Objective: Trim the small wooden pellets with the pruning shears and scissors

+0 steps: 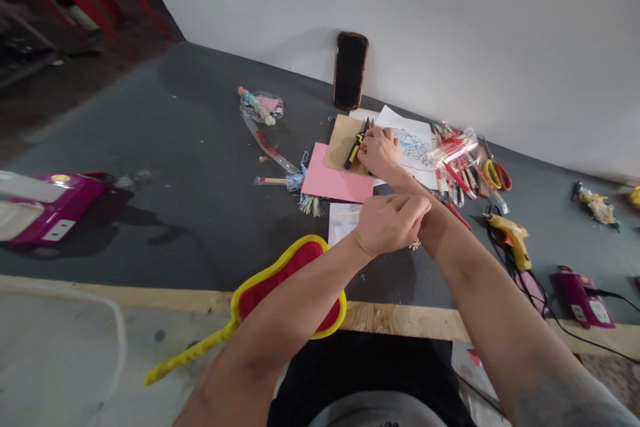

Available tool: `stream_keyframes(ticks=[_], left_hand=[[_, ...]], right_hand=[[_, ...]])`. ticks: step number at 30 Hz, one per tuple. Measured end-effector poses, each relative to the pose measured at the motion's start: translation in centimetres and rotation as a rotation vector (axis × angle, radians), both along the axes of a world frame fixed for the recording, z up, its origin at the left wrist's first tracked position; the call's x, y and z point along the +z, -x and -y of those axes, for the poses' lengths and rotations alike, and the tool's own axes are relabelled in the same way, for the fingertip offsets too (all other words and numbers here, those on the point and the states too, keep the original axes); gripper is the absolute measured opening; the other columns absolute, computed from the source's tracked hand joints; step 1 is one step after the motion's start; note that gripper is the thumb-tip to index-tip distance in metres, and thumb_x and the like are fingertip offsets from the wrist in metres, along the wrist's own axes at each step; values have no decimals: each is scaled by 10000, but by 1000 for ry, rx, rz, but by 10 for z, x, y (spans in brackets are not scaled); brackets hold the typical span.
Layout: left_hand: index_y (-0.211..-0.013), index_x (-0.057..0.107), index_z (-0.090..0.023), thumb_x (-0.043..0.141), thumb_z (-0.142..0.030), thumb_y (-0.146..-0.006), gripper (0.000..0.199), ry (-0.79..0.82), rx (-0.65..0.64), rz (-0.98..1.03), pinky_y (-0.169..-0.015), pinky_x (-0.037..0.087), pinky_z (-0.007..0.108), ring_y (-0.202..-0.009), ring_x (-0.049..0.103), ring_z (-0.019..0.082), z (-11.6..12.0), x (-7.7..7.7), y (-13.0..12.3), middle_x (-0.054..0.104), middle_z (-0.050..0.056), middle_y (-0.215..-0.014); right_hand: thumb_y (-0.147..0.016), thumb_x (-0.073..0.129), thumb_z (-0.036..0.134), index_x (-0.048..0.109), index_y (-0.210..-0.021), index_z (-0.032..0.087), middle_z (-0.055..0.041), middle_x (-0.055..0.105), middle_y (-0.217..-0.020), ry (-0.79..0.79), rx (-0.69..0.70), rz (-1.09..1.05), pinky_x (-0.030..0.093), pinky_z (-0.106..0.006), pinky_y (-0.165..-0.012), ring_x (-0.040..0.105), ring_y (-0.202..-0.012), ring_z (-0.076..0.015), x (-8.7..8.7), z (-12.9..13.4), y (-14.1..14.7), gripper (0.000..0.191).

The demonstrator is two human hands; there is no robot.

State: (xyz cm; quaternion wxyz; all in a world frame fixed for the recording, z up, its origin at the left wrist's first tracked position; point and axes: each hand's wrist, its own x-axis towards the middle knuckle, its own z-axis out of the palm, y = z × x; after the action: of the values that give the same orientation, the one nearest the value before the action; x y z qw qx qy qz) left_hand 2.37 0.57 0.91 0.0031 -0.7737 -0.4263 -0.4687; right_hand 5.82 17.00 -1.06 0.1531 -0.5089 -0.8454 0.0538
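My right hand reaches to the middle of the table, its bent fingers over a pair of pliers with black and yellow handles. The pliers lie on a tan card, which overlaps a pink sheet. Closer to me, my left hand is closed, its fingertips pressed together beside my right forearm. What it pinches is hidden. Small pale beaded-looking bits show just below it, and a white paper lies to its left. Under my left forearm is a red heart-shaped piece with a yellow fuzzy edge.
A phone leans on the wall. To the right lie wrapped red-tipped sticks, scissors, a yellow glue gun with its cord and a magenta device. A magenta lamp-like device stands at left. Blue tassels lie near the pink sheet.
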Motion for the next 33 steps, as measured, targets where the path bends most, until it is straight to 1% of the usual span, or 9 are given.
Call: stream_keyframes(ticks=[3,6,9,11,16,20,24,29,33], left_hand=[[-832,653,-206,451,-194,-963,242,7,12,7,-530,430,281,-595,670,152,-1,0,2,754,40,-697],[-892,664,-203,443,-209,-983,239,-8,18,18,-557,446,277,-644,699,151,-3,2,6,784,48,-771],[-916,662,-198,452,-227,-996,227,-43,49,33,-564,440,271,-662,706,148,-5,3,10,789,48,-795],[-897,653,-201,457,-243,-996,224,-27,77,35,-559,428,270,-634,689,145,-7,4,12,770,37,-743],[-882,646,-206,475,-267,-993,212,32,83,-1,-539,400,266,-558,635,133,-10,2,13,724,17,-667],[-876,649,-205,498,-268,-983,196,38,92,-20,-544,409,256,-545,630,128,-12,-3,14,736,17,-685],[-871,652,-209,506,-284,-976,195,100,116,-36,-555,429,253,-576,653,140,-14,-5,15,756,26,-719],[-871,682,-214,517,-295,-971,209,148,120,-138,-555,433,258,-586,668,153,-11,-2,14,767,28,-734],[-878,727,-234,542,-269,-964,208,210,114,-286,-558,446,283,-654,706,196,-9,-2,10,781,38,-774]], right_hand=[[-823,559,171,713,-865,171,-177,616,-1280,17,4,20,383,-612,-966,382,-1227,-397,10,3,-2,159],[-853,562,181,715,-839,189,-139,619,-1309,-1,4,42,392,-578,-965,388,-1250,-382,27,10,-18,154],[-885,576,228,721,-862,215,-108,614,-1326,-46,24,39,410,-545,-952,395,-1265,-368,42,26,-56,147],[-893,593,254,723,-847,232,-91,625,-1306,-63,68,23,412,-532,-985,416,-1252,-347,45,43,-88,139],[-888,614,264,730,-863,255,-55,653,-1225,-39,257,-40,427,-501,-1051,498,-1159,-285,28,103,-156,119],[-892,607,230,744,-861,262,-52,648,-1242,-29,258,-31,440,-522,-1042,497,-1193,-302,10,136,-176,143],[-939,580,256,762,-875,283,-44,655,-1267,-1,210,-24,425,-532,-1070,490,-1212,-304,0,144,-178,195],[-997,491,266,757,-967,296,-38,676,-1250,-36,177,-87,440,-497,-1049,501,-1220,-286,1,143,-181,269],[-1004,492,276,739,-1015,278,-67,691,-1220,-94,-2,-111,441,-491,-1017,505,-1210,-292,7,139,-192,248]])
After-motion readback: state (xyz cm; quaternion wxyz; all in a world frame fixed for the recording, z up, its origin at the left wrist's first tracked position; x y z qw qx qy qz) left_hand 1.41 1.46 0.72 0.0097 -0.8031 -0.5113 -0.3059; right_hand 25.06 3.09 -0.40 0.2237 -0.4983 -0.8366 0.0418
